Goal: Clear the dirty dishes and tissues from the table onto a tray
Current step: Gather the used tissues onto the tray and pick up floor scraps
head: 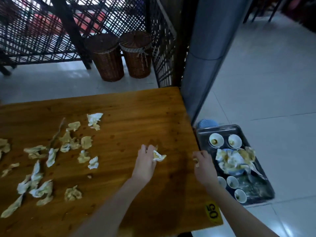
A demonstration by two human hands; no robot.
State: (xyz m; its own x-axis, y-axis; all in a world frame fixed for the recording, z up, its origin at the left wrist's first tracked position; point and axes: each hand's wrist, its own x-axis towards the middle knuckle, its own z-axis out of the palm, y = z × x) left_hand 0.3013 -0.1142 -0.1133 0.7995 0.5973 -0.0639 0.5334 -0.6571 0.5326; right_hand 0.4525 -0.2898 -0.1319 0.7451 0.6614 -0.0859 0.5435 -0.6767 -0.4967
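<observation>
Beside the table's right edge, set lower than the tabletop, the tray (253, 187) already carries the crockery that can be seen. Small white bowls (216, 140) sit at its far end and its near end, some with brown dregs. Between them a blue bowl (236, 171) is heaped with stained tissues.

No dish shows on the part of the table (136, 108) in view, so the dishes half of the job looks done. The table's left end runs out of frame, though, and I cannot tell what lies there.

The tissues are the unfinished part. The left hand (145, 161) is over the right half of the table, its fingers curled round a crumpled tissue (159, 156) close to the wood. The right hand (203, 166) is at the table's right edge, next to the tray. Its fingers are bent round what looks like a small scrap (196, 162), too small to be sure of.

Across the left half of the table many loose tissues (50, 156) lie scattered, white and yellow-stained, from the near edge to about the middle. One lies apart toward the far edge.

By my reckoning the work is past halfway. What is left is gathering that scatter in handfuls and carrying it over the right edge to the tray, where the heap on the blue bowl is already full and could shed pieces
</observation>
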